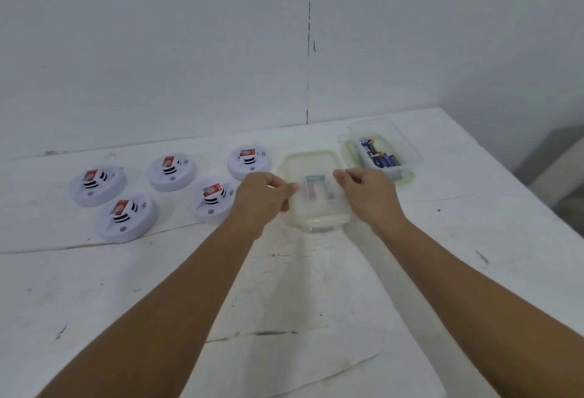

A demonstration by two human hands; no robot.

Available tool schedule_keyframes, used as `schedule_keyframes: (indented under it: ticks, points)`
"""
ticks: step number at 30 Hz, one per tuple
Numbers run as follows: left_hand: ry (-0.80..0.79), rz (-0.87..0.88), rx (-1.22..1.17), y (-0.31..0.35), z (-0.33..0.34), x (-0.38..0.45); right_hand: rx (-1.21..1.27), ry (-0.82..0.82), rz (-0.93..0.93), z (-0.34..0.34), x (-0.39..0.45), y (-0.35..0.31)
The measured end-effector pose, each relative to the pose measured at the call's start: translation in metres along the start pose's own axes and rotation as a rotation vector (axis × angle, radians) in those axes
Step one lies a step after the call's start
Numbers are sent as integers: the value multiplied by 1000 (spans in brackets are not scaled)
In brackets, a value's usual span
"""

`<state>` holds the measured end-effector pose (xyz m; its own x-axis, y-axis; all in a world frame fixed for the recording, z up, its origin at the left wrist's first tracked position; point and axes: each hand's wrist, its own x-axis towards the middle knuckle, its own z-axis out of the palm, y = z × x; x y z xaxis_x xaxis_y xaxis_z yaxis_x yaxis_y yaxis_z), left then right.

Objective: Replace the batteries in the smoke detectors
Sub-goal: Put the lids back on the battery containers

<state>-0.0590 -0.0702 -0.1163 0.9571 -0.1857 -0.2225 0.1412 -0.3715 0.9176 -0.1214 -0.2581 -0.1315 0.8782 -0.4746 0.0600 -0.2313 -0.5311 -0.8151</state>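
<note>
Several white round smoke detectors lie on the table at the left, each with a red-and-white tag; the nearest one [212,200] is beside my left wrist. A clear plastic container with a pale lid [311,163] sits in the middle. My left hand [262,197] grips its left edge and my right hand [368,193] grips its right edge. A small grey and red item shows blurred through the lid. Behind it to the right, an open clear box [407,151] holds several blue and black batteries [380,155].
The white table [284,302] is scuffed and cracked, and its right edge runs diagonally at the right. A white wall stands close behind the objects. A grey floor area shows past the table at far right.
</note>
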Motion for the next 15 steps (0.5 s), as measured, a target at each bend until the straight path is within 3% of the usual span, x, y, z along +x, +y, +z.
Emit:
schedule_keyframes:
  ticks: [8,15]
  points:
    - [18,-62,-55,17,10,48,-207,-15,-7,10,55,-20]
    - [76,-23,-39,28,13,71,-208,-26,20,15,86,-27]
